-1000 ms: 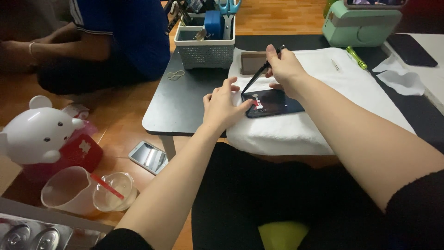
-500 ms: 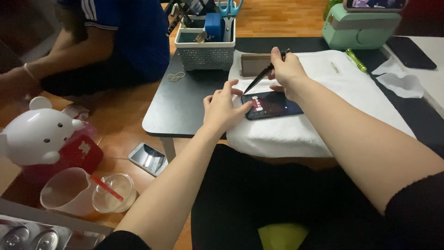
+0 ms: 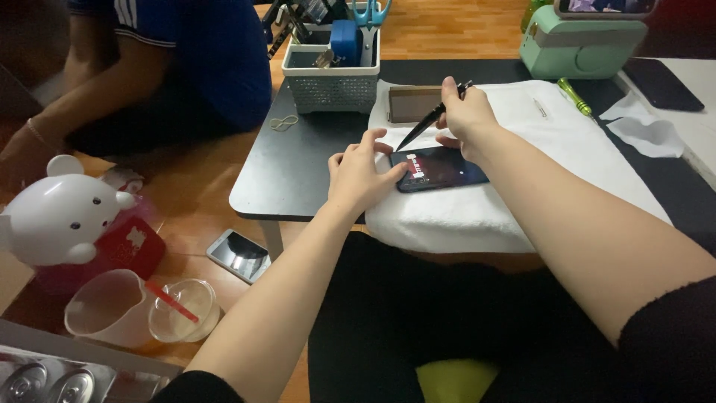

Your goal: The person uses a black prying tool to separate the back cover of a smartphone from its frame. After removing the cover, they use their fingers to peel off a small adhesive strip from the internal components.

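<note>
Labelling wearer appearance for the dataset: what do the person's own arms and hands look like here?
Both forearms are bare; black sleeves show only at the bottom edge of the frame. Left hand and right hand are ungloved, with no rings, watch or wristband visible.

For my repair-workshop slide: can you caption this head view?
Left hand steadies a dark phone on a white towel while the right hand works it with black tweezers.

head view, downward, near table [image 3: 298, 172]
</note>
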